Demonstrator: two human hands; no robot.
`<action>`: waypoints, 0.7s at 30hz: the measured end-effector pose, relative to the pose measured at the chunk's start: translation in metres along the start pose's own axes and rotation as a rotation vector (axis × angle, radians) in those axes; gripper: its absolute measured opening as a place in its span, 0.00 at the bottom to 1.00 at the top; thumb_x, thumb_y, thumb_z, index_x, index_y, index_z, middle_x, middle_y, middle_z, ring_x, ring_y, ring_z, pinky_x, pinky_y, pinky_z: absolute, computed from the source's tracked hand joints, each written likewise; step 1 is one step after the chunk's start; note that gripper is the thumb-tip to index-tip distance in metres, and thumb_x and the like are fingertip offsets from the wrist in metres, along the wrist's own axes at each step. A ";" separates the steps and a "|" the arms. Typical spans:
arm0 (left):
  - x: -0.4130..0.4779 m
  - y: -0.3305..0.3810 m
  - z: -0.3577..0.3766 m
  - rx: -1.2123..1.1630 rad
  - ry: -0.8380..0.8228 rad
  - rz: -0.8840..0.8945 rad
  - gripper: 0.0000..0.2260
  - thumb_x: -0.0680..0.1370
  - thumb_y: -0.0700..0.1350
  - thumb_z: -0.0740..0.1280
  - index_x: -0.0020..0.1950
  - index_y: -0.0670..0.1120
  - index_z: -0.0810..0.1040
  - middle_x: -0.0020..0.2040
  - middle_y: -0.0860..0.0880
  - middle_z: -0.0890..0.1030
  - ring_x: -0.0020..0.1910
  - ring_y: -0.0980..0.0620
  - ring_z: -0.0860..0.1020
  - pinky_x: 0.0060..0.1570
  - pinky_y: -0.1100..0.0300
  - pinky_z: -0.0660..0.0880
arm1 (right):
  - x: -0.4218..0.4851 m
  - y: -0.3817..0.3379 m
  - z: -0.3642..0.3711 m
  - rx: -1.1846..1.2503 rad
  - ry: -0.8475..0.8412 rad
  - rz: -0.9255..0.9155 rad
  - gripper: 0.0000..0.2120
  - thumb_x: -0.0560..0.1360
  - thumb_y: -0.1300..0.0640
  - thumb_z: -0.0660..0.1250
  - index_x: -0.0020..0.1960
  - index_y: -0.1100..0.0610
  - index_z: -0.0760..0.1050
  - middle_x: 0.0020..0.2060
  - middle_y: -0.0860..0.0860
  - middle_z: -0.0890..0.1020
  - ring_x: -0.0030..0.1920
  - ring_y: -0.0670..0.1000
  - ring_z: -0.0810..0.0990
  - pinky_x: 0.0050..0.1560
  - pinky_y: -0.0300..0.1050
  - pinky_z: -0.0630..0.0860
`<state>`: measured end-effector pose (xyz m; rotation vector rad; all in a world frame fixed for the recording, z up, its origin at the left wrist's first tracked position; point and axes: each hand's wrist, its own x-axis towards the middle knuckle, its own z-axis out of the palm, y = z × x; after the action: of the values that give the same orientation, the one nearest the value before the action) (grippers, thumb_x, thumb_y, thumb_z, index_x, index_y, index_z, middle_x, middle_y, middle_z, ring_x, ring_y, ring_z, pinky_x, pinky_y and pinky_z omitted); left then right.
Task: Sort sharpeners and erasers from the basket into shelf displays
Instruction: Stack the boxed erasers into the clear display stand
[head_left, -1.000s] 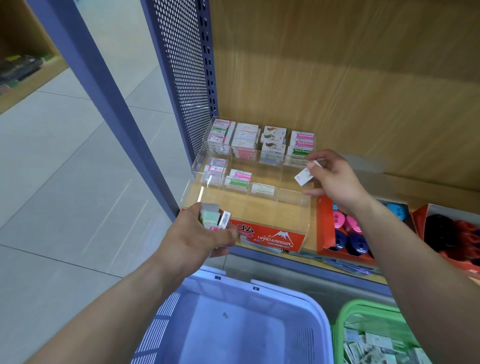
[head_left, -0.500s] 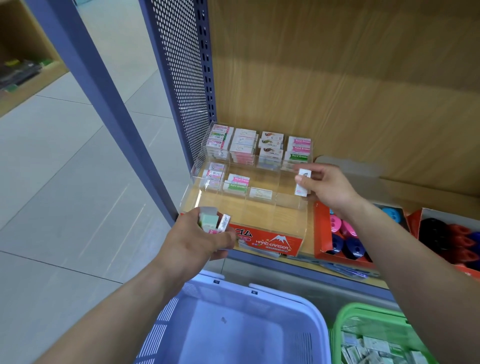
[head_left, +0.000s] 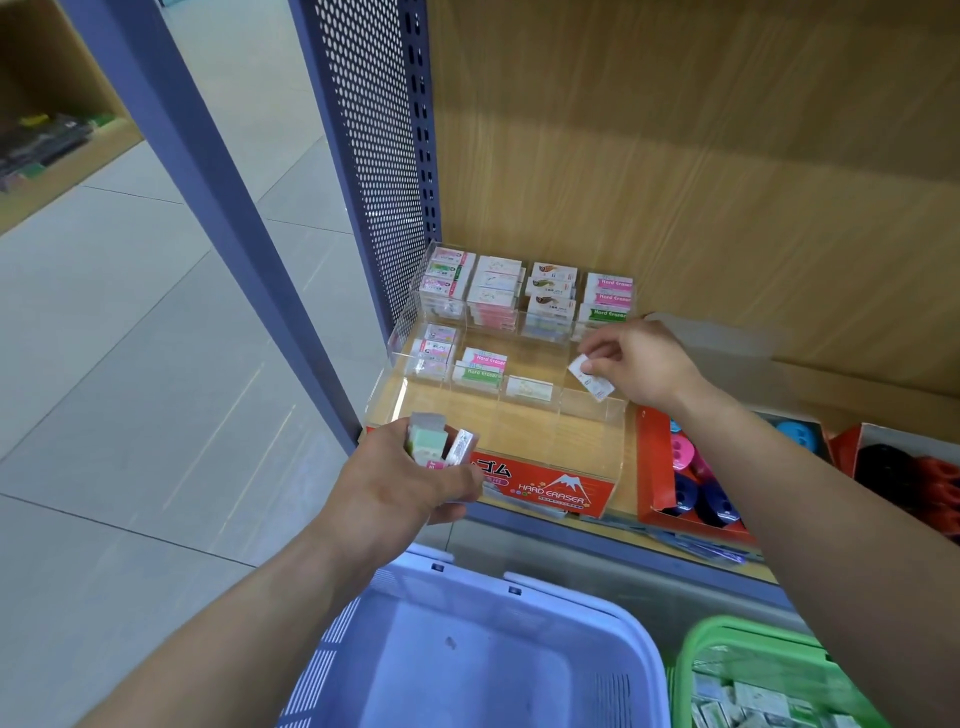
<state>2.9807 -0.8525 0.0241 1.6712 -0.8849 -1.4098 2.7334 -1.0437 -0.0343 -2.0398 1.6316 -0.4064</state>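
**Eraser poised over display**

Between the fingers (head_left: 597, 347) of the right hand (head_left: 644, 364) a white eraser (head_left: 592, 378) is pinched, tilted above the empty right-hand slot of the display (head_left: 550, 441), apparently for insertion. In the left hand (head_left: 400, 488) spare erasers (head_left: 434, 441) are gripped, ready for restocking.

One clear eraser display (head_left: 550, 486), one blue basket (head_left: 571, 592), one green basket (head_left: 727, 630), two red sharpener boxes (head_left: 648, 467).

The right grip (head_left: 641, 364) pinches a white eraser (head_left: 592, 380) with small dark print. The left grip (head_left: 405, 483) holds a pale green eraser (head_left: 428, 441). Between the grips sits a red label (head_left: 550, 486) with a white mountain. Right of the right grip, a red box (head_left: 649, 467) holds pink and dark blue sharpeners (head_left: 683, 452). Below the grips are a lavender basket (head_left: 571, 597) and a green basket (head_left: 727, 631).
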 end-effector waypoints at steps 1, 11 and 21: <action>0.000 0.000 0.000 -0.001 0.001 0.004 0.12 0.71 0.37 0.78 0.52 0.45 0.82 0.41 0.48 0.86 0.45 0.46 0.86 0.37 0.60 0.81 | 0.001 0.002 0.001 -0.031 -0.034 -0.003 0.08 0.75 0.56 0.75 0.53 0.49 0.83 0.42 0.40 0.83 0.47 0.43 0.82 0.55 0.45 0.80; -0.007 0.009 0.003 -0.067 0.017 0.029 0.09 0.73 0.36 0.76 0.52 0.40 0.82 0.42 0.43 0.87 0.46 0.44 0.86 0.37 0.59 0.82 | 0.004 -0.003 0.001 -0.237 -0.137 -0.033 0.15 0.82 0.58 0.62 0.67 0.50 0.78 0.64 0.48 0.81 0.63 0.51 0.79 0.65 0.49 0.75; -0.019 0.019 0.010 -0.043 -0.033 0.087 0.09 0.74 0.39 0.76 0.53 0.46 0.83 0.43 0.48 0.87 0.43 0.48 0.86 0.33 0.63 0.77 | -0.121 -0.115 -0.010 0.592 -0.212 -0.226 0.09 0.79 0.58 0.70 0.58 0.52 0.82 0.45 0.52 0.85 0.46 0.55 0.83 0.52 0.47 0.81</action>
<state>2.9672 -0.8461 0.0489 1.5626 -0.9280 -1.3913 2.7935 -0.9101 0.0459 -1.7362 1.0013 -0.6396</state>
